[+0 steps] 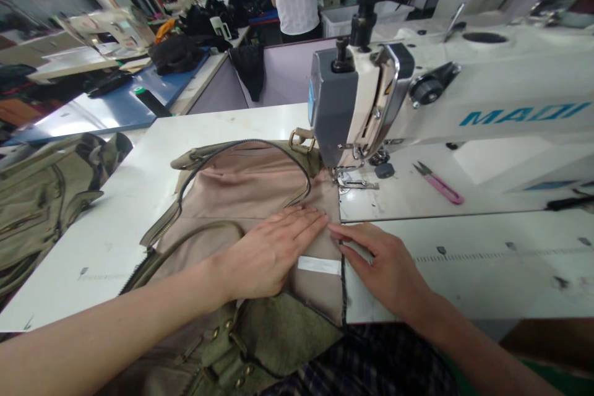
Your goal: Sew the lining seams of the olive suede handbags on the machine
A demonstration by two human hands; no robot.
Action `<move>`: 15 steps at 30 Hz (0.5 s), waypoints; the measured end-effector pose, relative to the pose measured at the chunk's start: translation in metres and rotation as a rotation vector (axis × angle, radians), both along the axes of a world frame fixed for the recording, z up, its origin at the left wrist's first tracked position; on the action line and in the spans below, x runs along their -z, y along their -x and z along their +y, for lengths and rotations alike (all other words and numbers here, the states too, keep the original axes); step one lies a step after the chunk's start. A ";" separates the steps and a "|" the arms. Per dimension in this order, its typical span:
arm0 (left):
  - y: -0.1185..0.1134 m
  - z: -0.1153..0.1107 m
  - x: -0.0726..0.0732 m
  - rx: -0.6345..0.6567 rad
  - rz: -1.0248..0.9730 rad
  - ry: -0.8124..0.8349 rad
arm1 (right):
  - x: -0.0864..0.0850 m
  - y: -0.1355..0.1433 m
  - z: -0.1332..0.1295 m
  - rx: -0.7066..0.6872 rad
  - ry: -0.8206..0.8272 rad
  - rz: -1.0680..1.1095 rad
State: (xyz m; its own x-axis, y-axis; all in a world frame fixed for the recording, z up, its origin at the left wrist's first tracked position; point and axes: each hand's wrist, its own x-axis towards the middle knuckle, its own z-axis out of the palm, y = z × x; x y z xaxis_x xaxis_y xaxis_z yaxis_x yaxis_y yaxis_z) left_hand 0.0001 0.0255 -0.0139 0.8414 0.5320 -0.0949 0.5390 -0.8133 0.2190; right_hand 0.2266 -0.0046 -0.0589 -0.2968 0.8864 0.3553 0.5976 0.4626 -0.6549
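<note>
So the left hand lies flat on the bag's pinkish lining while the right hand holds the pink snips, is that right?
Not quite: the right hand has its fingertips at the lining's edge, and the pink snips lie by the sewing machine, as the head view shows. The left hand does lie flat on the lining.

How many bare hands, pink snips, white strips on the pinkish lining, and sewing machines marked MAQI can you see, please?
Bare hands: 2 (left hand, right hand)
Pink snips: 1
White strip: 1
MAQI sewing machine: 1
Total: 5
</note>
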 end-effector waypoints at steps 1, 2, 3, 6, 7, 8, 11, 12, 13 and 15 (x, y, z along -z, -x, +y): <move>0.000 0.000 0.000 -0.003 -0.003 0.001 | -0.001 -0.001 0.000 0.021 0.014 0.028; 0.000 0.000 0.000 -0.004 -0.006 0.003 | -0.002 -0.002 -0.001 0.043 0.026 0.053; 0.000 0.000 0.000 -0.003 -0.010 0.005 | -0.002 -0.003 -0.001 0.062 0.036 0.071; 0.000 0.000 0.000 0.006 -0.012 0.015 | -0.005 -0.006 -0.004 0.074 0.084 0.074; 0.000 -0.001 0.000 0.009 -0.011 0.018 | -0.005 -0.006 -0.006 0.065 0.097 0.067; 0.000 -0.001 0.001 0.010 -0.010 0.020 | -0.006 -0.006 -0.007 0.055 0.105 0.059; 0.000 -0.001 0.002 0.009 -0.018 0.024 | -0.006 -0.004 -0.010 0.036 0.081 0.015; 0.000 -0.001 0.002 0.013 -0.024 0.024 | -0.006 -0.003 -0.011 0.035 0.058 -0.013; 0.000 -0.001 0.002 0.017 -0.030 0.023 | -0.006 -0.002 -0.011 0.024 0.035 -0.047; 0.000 -0.001 0.003 0.026 -0.031 0.021 | -0.008 0.003 -0.011 -0.019 -0.002 -0.108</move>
